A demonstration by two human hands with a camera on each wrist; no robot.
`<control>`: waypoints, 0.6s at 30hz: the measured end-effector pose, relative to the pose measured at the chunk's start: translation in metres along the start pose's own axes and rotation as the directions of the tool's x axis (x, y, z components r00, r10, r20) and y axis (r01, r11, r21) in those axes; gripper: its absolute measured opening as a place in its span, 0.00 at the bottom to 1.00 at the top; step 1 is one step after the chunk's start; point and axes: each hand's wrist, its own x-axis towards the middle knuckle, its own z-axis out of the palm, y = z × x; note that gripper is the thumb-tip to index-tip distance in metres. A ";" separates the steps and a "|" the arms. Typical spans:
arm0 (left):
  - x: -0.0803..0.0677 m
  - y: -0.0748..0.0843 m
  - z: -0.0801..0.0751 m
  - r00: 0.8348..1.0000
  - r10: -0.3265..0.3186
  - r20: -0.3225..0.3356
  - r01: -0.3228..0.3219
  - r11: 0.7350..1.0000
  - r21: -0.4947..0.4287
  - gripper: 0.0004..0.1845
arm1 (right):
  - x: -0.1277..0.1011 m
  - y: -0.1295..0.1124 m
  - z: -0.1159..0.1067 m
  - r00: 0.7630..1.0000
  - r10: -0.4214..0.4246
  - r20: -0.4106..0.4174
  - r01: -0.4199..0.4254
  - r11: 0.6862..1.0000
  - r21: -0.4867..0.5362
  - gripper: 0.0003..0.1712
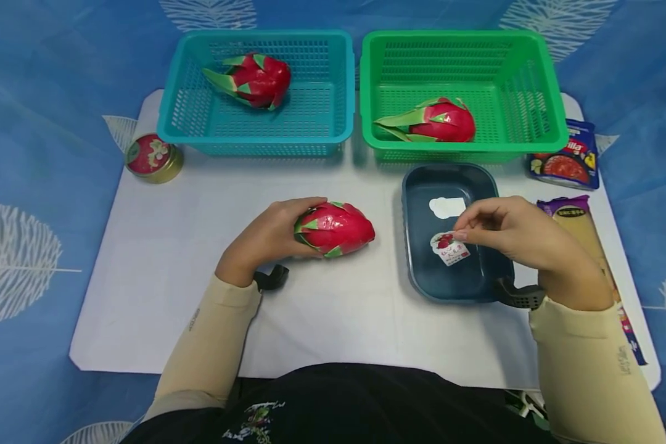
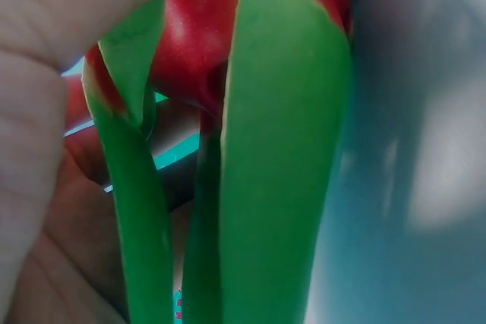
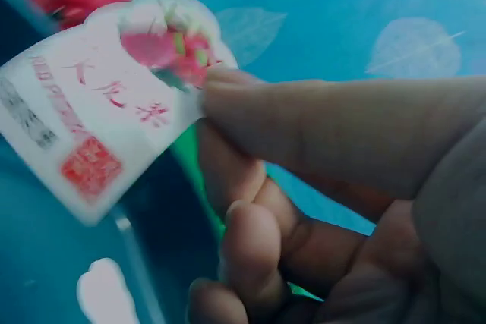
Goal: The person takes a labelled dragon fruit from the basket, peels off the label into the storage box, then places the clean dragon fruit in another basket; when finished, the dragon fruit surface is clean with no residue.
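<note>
My left hand (image 1: pixel 274 231) grips a red dragon fruit (image 1: pixel 338 229) above the middle of the white table, fingers and thumb round its leafy end. Long green leaves (image 2: pixel 281 142) of that fruit hang past the palm in the left wrist view. Between thumb and index finger, my right hand (image 1: pixel 513 231) pinches a white printed label (image 1: pixel 449 248) by one corner. The label carries a dragon fruit picture and a red square code. It is over a dark blue tray (image 1: pixel 422 277), where another white label (image 1: pixel 446 208) lies.
At the back, a blue basket (image 1: pixel 311 143) and a green basket (image 1: pixel 510 148) each hold one dragon fruit. A round tin (image 1: pixel 154 159) stands at the left edge. A blue food pouch (image 1: pixel 566 163) and a long yellow-purple packet (image 1: pixel 579 231) lie along the right edge.
</note>
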 end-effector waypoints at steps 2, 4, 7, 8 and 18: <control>0.000 0.000 0.001 1.000 0.001 -0.001 -0.001 1.000 0.005 0.52 | 0.004 0.008 0.006 0.999 0.026 0.019 -0.026 1.000 -0.011 0.08; 0.000 -0.001 0.001 1.000 0.003 0.001 -0.003 1.000 0.006 0.52 | 0.010 0.013 0.011 0.999 0.031 0.021 -0.030 0.999 -0.027 0.08; 0.000 -0.001 0.000 1.000 0.003 0.004 -0.003 1.000 0.004 0.51 | 0.017 0.017 0.018 1.000 0.020 0.007 -0.019 0.996 -0.083 0.06; 0.000 -0.001 0.000 1.000 0.003 0.005 -0.003 1.000 0.001 0.51 | 0.019 0.018 0.019 1.000 0.016 0.003 -0.016 0.994 -0.110 0.06; 0.001 -0.002 0.001 1.000 0.000 0.004 0.000 1.000 -0.006 0.51 | 0.026 0.018 0.024 0.992 0.046 -0.118 -0.081 0.946 -0.313 0.05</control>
